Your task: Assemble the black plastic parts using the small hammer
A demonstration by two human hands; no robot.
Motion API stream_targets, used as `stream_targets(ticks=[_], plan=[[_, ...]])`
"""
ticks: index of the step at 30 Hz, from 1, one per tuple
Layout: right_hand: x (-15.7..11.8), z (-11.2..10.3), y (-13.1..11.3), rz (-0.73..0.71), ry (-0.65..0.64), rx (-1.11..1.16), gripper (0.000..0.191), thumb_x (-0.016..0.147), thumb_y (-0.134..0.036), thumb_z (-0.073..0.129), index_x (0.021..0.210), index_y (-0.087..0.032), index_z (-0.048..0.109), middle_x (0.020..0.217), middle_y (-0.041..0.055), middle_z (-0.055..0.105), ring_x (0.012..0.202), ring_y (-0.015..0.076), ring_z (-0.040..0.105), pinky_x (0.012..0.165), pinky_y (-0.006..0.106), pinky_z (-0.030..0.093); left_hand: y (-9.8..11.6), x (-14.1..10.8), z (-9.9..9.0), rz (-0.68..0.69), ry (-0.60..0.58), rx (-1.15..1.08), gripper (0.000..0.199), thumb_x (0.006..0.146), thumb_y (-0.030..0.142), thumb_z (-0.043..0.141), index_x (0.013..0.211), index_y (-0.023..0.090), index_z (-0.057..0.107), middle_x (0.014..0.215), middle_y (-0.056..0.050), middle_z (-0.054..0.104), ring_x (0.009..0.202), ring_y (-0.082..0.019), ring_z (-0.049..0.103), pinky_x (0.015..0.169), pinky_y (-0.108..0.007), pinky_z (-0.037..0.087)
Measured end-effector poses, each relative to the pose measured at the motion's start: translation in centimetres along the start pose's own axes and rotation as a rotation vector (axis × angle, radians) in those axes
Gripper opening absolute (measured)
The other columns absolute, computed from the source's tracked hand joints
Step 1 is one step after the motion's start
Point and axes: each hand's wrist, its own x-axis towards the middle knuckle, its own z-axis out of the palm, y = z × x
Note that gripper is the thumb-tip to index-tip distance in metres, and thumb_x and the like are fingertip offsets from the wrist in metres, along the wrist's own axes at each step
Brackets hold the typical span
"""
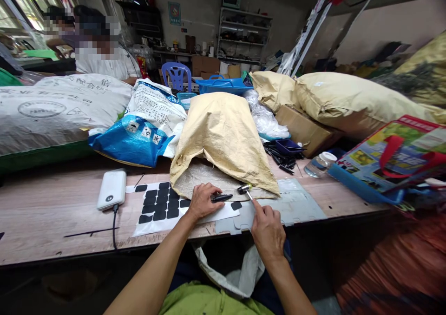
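Two bare hands, both in use, at a wood-patterned bench (pixel 52 194). The left hand (pixel 205 201) pinched a black pen-shaped piece (pixel 223 197) by one end, thumb on the near side and fingers curled over it; the piece lay almost level, its free end pointing right. The right hand (pixel 267 231) was closed around the handle of a small hammer (pixel 244 188), index finger extended along it; the head, black with a yellow end, stood just beside the piece's free end. Whether the two touched could not be told.

One tan sack (pixel 226 134), lying with its open mouth toward the person, the piece and hammer head at its lower lip. One white sheet (pixel 148 227), partly under the left hand, bearing rows of black rounded patches (pixel 160 201). One pale grey plate (pixel 299 203), flat on the bench, right of the sheet.

One white power bank (pixel 112 189), left of the sheet, with a black cable (pixel 114 226) running over the bench edge. One blue-and-white bag (pixel 139 124), left of the tan sack. One heap of black pieces (pixel 280 159), right of the sack. One clear jar (pixel 315 166) with a white lid, near the heap. One blue tray (pixel 362 182), far right, a printed bag (pixel 397 152) with red handles in it.

Behind: one purple-blue chair (pixel 177 75); one co-worker in a white top (pixel 104 64), seated at left, with another person just beyond.
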Motion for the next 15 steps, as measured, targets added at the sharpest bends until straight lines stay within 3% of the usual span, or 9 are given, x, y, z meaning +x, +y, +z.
stream_targets(ticks=[3, 9, 15], plan=[[0.2, -0.1, 0.0, -0.009, 0.018, -0.003, 0.047, 0.089, -0.01, 0.052, 0.129, -0.027, 0.067, 0.088, 0.0097, 0.06, 0.082, 0.0244, 0.051, 0.063, 0.034, 0.036, 0.0, 0.1, 0.1, -0.009, -0.02, 0.022, 0.023, 0.077, 0.036, 0.077, 0.099, 0.029, 0.076, 0.1, -0.002, 0.071, 0.102, -0.025, 0.059, 0.096, -0.041, 0.035], [0.5, -0.1, 0.0, 0.03, -0.082, 0.023, 0.046, 0.09, -0.011, 0.051, 0.132, -0.026, 0.065, 0.09, 0.0092, 0.06, 0.078, 0.0229, 0.051, 0.062, 0.034, 0.034, -0.4, 0.1, 0.2, -0.003, 0.011, -0.077, 0.021, 0.083, 0.036, 0.073, 0.102, 0.027, 0.074, 0.098, -0.001, 0.074, 0.097, -0.023, 0.061, 0.096, -0.04, 0.035], [1.8, -1.2, -1.5, 0.015, -0.048, 0.136, 0.041, 0.089, -0.018, 0.056, 0.128, -0.023, 0.066, 0.119, 0.0134, 0.061, 0.094, 0.0266, 0.054, 0.073, 0.037, 0.043, -0.3, -0.1, -0.1, -0.007, 0.022, -0.131, 0.022, 0.081, 0.035, 0.076, 0.102, 0.027, 0.075, 0.093, -0.002, 0.076, 0.094, -0.023, 0.062, 0.099, -0.042, 0.036]])
